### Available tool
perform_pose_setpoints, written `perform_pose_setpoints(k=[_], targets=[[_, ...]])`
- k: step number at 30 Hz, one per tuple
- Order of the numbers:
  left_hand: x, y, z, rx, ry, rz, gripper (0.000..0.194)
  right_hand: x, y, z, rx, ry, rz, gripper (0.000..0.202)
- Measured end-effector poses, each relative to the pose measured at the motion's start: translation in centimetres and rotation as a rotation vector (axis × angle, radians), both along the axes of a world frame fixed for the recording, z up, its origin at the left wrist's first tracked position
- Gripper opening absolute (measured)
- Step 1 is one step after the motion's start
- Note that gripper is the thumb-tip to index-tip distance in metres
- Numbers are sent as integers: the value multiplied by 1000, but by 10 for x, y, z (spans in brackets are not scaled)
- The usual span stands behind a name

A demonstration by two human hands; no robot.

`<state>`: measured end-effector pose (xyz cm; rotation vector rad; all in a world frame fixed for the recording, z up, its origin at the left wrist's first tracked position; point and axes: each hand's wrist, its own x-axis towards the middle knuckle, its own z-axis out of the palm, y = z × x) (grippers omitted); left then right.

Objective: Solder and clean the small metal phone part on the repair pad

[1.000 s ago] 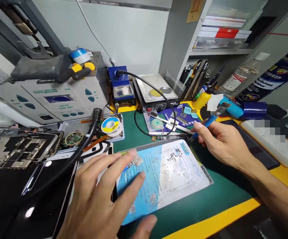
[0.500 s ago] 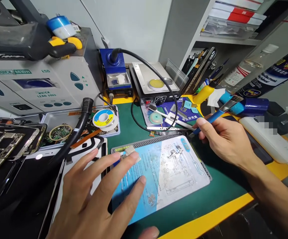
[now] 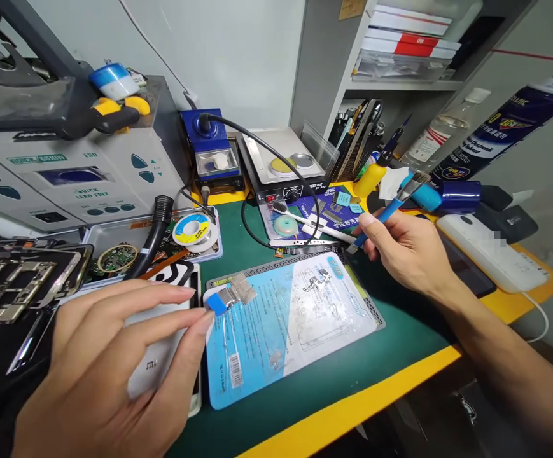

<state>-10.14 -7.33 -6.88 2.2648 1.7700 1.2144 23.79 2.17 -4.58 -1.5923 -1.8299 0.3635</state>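
Note:
My left hand [image 3: 114, 350] is at the lower left, thumb and index fingertip pressed together beside the blue end of a small metallic flex part [image 3: 240, 291]. Whether the fingertips grip that end cannot be made out. The part is at the upper left of a blue and white printed card [image 3: 261, 337]. On the card's upper right is a dark bracket-like piece [image 3: 317, 280]. My right hand [image 3: 410, 251] is closed around a blue-handled brush [image 3: 381, 216], its bristles up and right, its other end slanting down near the card's top edge.
A solder spool [image 3: 193, 232] and a tray of circuit boards [image 3: 118, 257] are behind my left hand. A heating plate [image 3: 280, 152] with two round tins stands at the back, a black cable looping before it. A white power strip [image 3: 490, 254] is at the right.
My left hand has moved left, and its spread fingers have come together at thumb and index. The flex part and card now show more fully. The view has shifted; my right hand still holds the brush.

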Motion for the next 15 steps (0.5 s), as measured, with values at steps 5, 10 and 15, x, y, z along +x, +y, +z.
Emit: perform_pose_setpoints(k=[5, 10, 15], targets=[[20, 3, 19, 159, 66, -88, 17, -1, 2, 2, 8, 22, 14, 47], [11, 3, 19, 167, 54, -114, 20, 0, 4, 2, -22, 69, 9, 45], [6, 7, 18, 177, 83, -166, 20, 2, 7, -1, -42, 119, 9, 47]])
